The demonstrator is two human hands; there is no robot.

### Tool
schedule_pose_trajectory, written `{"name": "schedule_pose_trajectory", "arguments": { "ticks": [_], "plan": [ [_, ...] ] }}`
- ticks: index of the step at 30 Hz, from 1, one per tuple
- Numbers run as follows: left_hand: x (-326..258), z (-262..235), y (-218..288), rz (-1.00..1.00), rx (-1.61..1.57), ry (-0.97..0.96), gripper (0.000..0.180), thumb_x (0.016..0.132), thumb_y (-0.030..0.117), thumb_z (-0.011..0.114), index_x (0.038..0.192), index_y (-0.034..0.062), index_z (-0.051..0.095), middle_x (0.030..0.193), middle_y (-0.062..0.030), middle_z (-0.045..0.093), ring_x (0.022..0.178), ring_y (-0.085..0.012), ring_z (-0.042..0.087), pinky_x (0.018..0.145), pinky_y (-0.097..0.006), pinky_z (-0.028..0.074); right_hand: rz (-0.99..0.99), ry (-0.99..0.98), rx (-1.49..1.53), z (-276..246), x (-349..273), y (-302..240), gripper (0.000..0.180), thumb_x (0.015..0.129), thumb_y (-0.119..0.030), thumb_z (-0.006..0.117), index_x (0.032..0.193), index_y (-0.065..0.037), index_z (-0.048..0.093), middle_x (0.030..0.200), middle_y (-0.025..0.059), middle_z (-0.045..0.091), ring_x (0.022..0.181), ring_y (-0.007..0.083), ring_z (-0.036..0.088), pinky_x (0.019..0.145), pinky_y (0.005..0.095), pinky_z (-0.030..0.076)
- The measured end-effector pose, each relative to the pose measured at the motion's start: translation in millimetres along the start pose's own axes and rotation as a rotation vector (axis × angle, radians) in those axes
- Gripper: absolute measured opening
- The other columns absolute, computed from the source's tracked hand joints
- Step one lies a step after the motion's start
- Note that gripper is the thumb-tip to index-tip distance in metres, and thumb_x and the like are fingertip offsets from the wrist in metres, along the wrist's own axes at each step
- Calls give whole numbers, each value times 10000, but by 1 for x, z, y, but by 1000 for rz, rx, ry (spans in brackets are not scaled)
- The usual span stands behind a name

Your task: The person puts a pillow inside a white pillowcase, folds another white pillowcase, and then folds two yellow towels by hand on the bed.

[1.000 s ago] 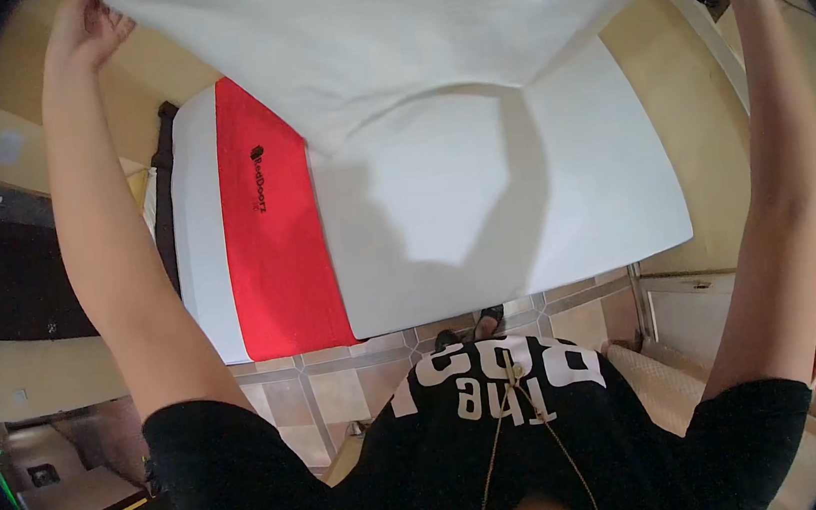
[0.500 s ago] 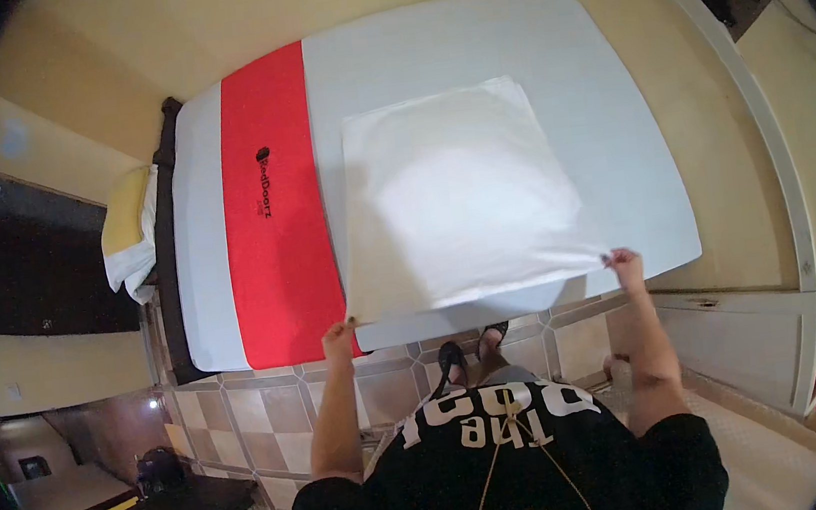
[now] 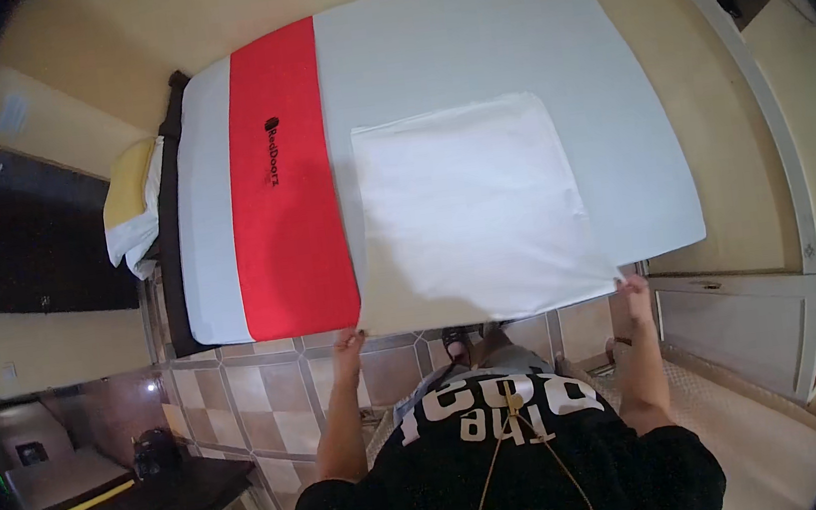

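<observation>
A white folded sheet (image 3: 468, 208) lies spread flat on the bed (image 3: 465, 47), its near edge hanging slightly past the mattress side. My left hand (image 3: 348, 343) pinches the sheet's near left corner. My right hand (image 3: 632, 286) pinches its near right corner. Both arms reach forward from my black shirt at the bottom of the view. A wide red band (image 3: 281, 179) crosses the bed to the left of the sheet.
A yellow and white pillow (image 3: 132, 201) sits at the bed's left end. Tiled floor (image 3: 245, 415) runs between me and the bed. A dark low cabinet (image 3: 103, 491) stands at lower left, a pale cabinet (image 3: 729, 329) at right.
The sheet was held high overhead with raised arms, then came down onto the bed. It now lies flatter, and my hands have dropped to the mattress edge.
</observation>
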State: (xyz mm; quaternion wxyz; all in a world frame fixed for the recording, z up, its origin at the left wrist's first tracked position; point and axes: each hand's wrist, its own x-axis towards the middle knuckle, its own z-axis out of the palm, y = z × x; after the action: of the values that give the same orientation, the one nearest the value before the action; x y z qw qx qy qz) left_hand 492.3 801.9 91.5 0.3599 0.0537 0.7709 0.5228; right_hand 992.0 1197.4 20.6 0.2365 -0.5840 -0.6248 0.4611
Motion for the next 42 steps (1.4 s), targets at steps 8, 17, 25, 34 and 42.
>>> {"name": "schedule_pose_trajectory", "arguments": {
  "ticks": [8, 17, 25, 34, 42],
  "plan": [
    [-41, -19, 30, 288, -203, -63, 27, 772, 67, 618, 771, 57, 643, 1000, -36, 533, 981, -136, 461, 862, -290, 350, 86, 13, 463, -29, -22, -20, 275, 824, -100, 598, 1061, 32, 554, 945, 20, 577, 912, 117, 518, 811, 224, 380],
    [117, 4, 96, 396, -148, 162, 302, 827, 274, 597, 907, -15, 630, 861, -81, 626, 824, -175, 560, 756, -311, 426, 106, 72, 107, 44, 148, -150, 359, 798, -268, 596, 1014, 19, 603, 1056, 130, 582, 1010, 219, 488, 889, 343, 351],
    [118, 29, 468, 853, -372, 281, 132, 819, 199, 594, 753, 88, 571, 755, 38, 518, 753, -70, 427, 722, -234, 310, -375, 298, 424, -36, 264, -513, 377, 787, -349, 633, 1009, -46, 603, 972, 22, 547, 870, 131, 478, 784, 306, 338],
    [72, 11, 436, 761, -422, 129, 100, 820, 144, 576, 894, 80, 593, 924, 3, 571, 914, -80, 483, 832, -302, 338, -447, 141, 689, -78, 228, -487, 321, 817, -263, 600, 1063, -58, 587, 1064, 32, 562, 1012, 139, 455, 894, 336, 301],
    [55, 3, 200, 493, -35, 57, 167, 791, 54, 592, 952, 21, 619, 972, -40, 561, 961, -146, 512, 855, -293, 402, -99, 86, 499, -19, 132, -255, 454, 838, -297, 568, 1160, 20, 516, 1159, 104, 548, 1067, 181, 482, 937, 335, 324]
  ]
}}
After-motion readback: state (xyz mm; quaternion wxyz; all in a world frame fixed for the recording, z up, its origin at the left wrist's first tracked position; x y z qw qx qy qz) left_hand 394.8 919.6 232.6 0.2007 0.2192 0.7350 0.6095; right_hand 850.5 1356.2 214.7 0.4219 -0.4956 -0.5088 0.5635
